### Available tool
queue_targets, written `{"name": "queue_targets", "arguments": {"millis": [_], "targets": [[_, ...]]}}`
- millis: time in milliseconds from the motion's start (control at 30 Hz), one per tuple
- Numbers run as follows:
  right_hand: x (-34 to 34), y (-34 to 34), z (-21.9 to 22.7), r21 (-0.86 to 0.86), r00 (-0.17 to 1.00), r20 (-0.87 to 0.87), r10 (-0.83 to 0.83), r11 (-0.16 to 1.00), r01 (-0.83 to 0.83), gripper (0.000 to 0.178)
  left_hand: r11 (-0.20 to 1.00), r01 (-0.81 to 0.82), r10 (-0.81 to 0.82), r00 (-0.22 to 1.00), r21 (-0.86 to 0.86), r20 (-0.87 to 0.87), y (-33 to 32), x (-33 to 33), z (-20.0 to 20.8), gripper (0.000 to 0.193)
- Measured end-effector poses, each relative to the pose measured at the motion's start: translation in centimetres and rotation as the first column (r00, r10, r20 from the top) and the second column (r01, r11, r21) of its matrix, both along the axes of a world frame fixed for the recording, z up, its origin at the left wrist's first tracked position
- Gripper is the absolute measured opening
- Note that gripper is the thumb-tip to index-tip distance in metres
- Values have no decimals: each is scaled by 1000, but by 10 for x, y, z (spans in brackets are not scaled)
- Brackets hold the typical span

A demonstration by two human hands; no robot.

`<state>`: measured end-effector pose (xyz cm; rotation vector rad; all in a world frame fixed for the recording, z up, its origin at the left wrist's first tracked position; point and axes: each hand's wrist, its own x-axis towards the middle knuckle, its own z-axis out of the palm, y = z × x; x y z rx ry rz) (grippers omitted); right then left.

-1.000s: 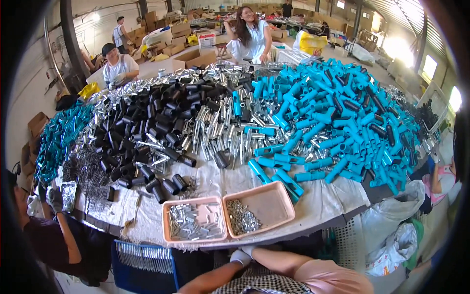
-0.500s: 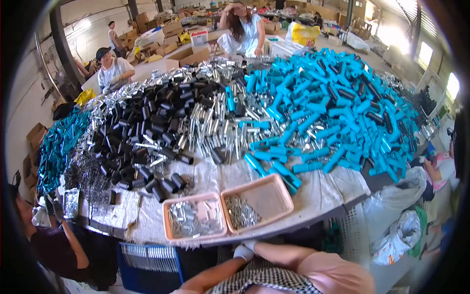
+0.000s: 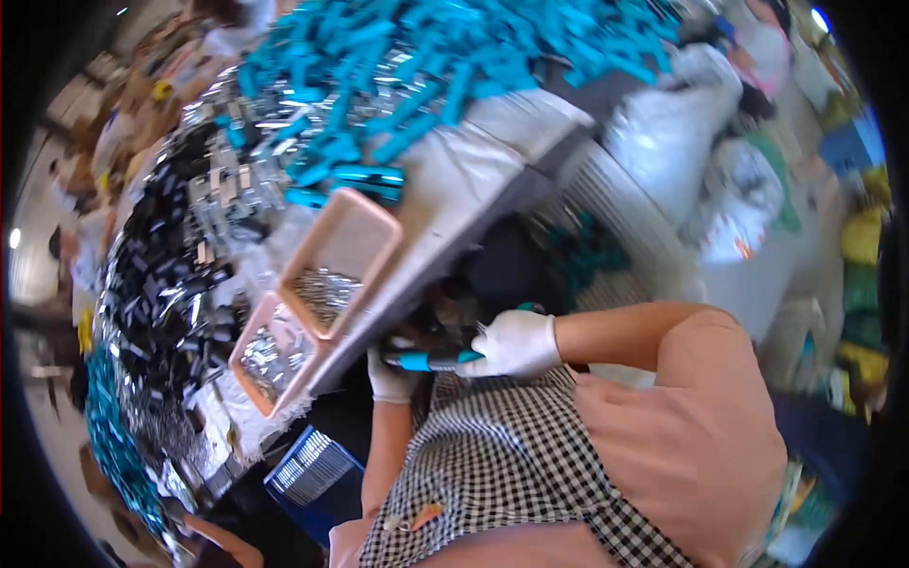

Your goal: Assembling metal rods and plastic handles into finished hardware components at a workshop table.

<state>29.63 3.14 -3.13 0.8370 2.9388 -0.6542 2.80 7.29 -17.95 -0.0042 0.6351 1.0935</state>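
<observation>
Low in front of my lap, under the table's edge, I hold a teal-and-black tube [image 3: 431,362] lying roughly level. My right hand [image 3: 519,345], in a white glove, grips its right end with bent fingers. At its left end is my left hand [image 3: 390,379], also gloved; its fingers are partly hidden behind the tube. A bit of teal shows above my right hand, and I cannot make out what it belongs to. Beyond the table edge sit two pink trays: one tray [image 3: 387,248] holds small metal pins, the other tray [image 3: 250,386] small silvery pieces.
Teal tubes [image 3: 454,47] are heaped on the table, with black sleeves [image 3: 156,251] and shiny metal pieces beside them. A blue bin [image 3: 327,488] of metal rods stands at lower left. White sacks [image 3: 663,128] lie to the right. Part of another person's arm [image 3: 222,540] shows at lower left.
The view has turned to the right and down, so the table slants now. My hands, close together at the lap before, are apart with the teal-and-black tube between them.
</observation>
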Motion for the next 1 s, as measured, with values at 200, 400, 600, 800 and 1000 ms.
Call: {"name": "queue_targets", "arguments": {"millis": [200,400,600,800,1000], "targets": [[57,-57,-25,-81,919,-169,-355,935,346,49,958,43,-95,980,-284,-173,27,64,-20,30],[100,-99,-60,-867,239,-157,-958,250,431,66,962,263,-254,961,-74,114,-7,138,34,25],[214,-153,-161,-810,103,87,-991,-131,-571,62,366,865,-479,492,344,-727,-17,180,121,60],[232,-176,-213,-905,-387,255,-886,-78,-419,47,259,873,903,-66,413,-426,52,138,163,39],[278,-119,-296,-899,-618,436,-654,-280,-337,19,620,762,766,-534,187,-358,67,85,133,46]]}}
